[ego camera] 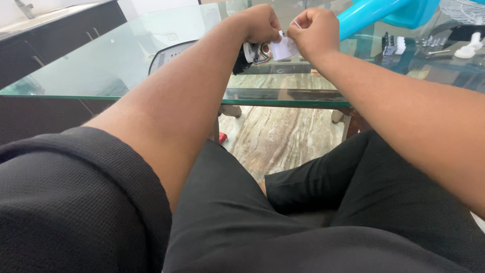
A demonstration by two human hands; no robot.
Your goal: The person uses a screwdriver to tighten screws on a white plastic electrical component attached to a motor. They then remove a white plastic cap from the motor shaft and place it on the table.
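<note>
Left hand (260,23) clenched around small round motor-like part with black body and coloured wires (252,53); part hangs just under fist. Right hand (316,28) pinches small white paper-like tag (284,49) and thin white thread, directly right of part, touching it. Both hands equally near, fists almost meeting; long axis of part unclear. All held above clear glass tabletop (126,71). Right of part: blue plastic tube (364,15), white small plastic pieces (467,48). Below tabletop: marble-pattern floor (283,136), black shorts.
</note>
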